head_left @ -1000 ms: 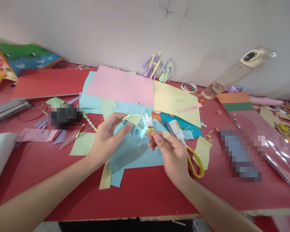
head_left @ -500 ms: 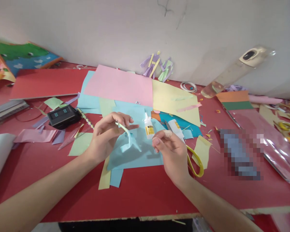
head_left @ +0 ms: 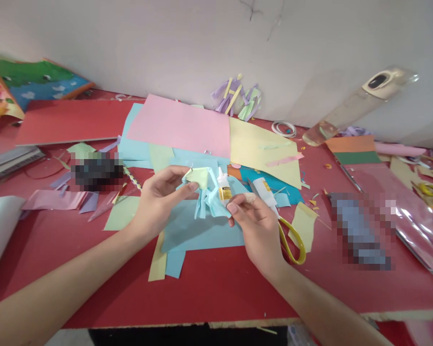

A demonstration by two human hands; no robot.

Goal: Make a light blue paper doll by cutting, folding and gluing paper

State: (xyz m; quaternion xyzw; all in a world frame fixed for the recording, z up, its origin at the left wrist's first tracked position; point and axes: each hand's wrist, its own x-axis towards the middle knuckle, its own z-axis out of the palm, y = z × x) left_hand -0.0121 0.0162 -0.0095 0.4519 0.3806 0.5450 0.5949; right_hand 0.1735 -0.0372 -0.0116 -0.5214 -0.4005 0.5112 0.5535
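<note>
Paper (head_left: 198, 179) – green and blue – is pinched in the fingers of the left hand (head_left: 157, 197), and the right hand (head_left: 261, 228) has its fingers shut on the bottle (head_left: 224, 188).

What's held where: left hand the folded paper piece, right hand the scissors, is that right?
No, the head view shows the right hand holding the small white bottle, not the scissors; the left hand does hold the folded paper piece.

Even indoor light, soft shadows, glare at right, slight blur.
</note>
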